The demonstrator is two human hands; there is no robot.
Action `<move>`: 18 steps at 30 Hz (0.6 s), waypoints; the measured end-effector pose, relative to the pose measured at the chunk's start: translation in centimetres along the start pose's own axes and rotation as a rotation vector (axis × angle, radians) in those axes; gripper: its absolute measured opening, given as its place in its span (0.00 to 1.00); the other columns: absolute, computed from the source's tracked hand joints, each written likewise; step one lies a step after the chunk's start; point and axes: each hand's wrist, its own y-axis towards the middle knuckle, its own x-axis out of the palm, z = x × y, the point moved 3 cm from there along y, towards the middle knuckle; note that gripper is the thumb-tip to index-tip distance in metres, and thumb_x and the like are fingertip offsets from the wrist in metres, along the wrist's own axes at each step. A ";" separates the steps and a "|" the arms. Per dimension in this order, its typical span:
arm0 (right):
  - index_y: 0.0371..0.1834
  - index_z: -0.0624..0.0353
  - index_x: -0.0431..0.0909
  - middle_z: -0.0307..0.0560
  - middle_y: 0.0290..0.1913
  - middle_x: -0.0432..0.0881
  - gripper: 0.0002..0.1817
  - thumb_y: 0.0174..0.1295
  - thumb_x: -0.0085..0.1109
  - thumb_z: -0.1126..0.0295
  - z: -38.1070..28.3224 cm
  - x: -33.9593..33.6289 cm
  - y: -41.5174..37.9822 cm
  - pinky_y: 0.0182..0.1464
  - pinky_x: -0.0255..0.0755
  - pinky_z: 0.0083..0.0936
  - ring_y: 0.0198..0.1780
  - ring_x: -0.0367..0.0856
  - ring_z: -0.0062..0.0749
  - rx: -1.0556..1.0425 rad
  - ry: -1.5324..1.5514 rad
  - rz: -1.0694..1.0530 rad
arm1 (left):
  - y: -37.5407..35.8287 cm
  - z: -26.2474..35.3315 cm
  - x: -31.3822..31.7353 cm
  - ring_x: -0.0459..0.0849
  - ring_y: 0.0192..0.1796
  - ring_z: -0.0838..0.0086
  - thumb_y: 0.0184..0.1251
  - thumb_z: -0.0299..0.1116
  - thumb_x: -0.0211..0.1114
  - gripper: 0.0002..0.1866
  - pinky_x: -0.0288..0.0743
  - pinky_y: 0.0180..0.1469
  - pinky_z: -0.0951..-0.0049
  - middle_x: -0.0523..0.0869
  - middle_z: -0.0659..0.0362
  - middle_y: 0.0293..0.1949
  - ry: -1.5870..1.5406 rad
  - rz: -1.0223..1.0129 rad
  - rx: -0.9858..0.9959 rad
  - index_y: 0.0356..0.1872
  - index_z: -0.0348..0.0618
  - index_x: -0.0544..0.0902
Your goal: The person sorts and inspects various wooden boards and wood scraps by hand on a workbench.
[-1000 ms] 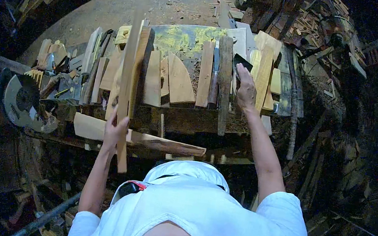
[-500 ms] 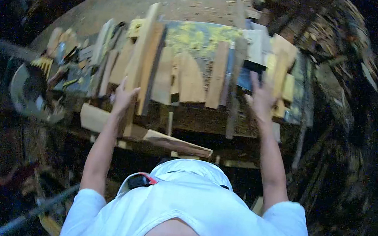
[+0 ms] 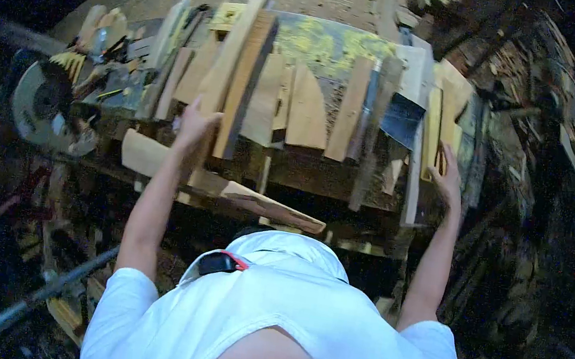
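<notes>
My left hand (image 3: 197, 125) is closed around the lower part of a long pale wooden strip (image 3: 241, 37), thumb on its right side. A thicker brown wooden piece (image 3: 248, 86) lies just right of that strip. My right hand (image 3: 448, 178) is at the right end of the row, fingers curved and apart, beside the lower ends of some yellowish wooden strips (image 3: 432, 130). Left of it are a dark blue-black flat piece (image 3: 403, 120) and a whitish block (image 3: 413, 72). Whether the right fingertips touch the wood cannot be made out.
Several boards, including a curved-edge board (image 3: 308, 109), lie side by side on the workbench (image 3: 296, 173). A pale offcut (image 3: 272, 207) lies along the near edge. A round disc-like object (image 3: 38, 100) stands at left, near a metal pipe (image 3: 47, 293). Wood scraps are heaped at right.
My right hand has moved right, off the dark piece and over to the yellowish strips. My left hand stays at the long strip. The whole view has shifted and tilted slightly.
</notes>
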 end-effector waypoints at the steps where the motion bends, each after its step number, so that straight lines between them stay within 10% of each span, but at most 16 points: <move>1: 0.73 0.50 0.61 0.50 0.73 0.62 0.41 0.52 0.64 0.72 1.0 -0.2 0.1 0.74 0.52 0.35 0.75 0.56 0.43 0.022 0.067 -0.024 | 2.2 -3.1 -0.4 0.83 0.51 0.67 0.51 0.34 0.75 0.36 0.76 0.54 0.68 0.84 0.49 0.49 0.025 0.021 0.027 0.62 0.34 0.71; 6: 0.75 0.54 0.57 0.47 0.72 0.64 0.38 0.58 0.55 0.74 3.5 -2.1 0.0 0.71 0.56 0.30 0.72 0.62 0.35 0.181 0.463 -0.068 | 5.9 -2.8 -2.9 0.84 0.50 0.66 0.52 0.32 0.74 0.37 0.76 0.54 0.67 0.84 0.47 0.51 0.039 -0.008 0.204 0.64 0.34 0.70; 18: 0.70 0.57 0.64 0.63 0.61 0.73 0.29 0.63 0.51 0.69 -0.4 0.8 -0.7 0.62 0.66 0.42 0.61 0.73 0.56 0.307 -0.098 0.234 | 7.5 -4.2 -4.0 0.81 0.55 0.56 0.52 0.39 0.73 0.38 0.74 0.55 0.62 0.81 0.45 0.54 0.398 0.089 0.273 0.65 0.40 0.68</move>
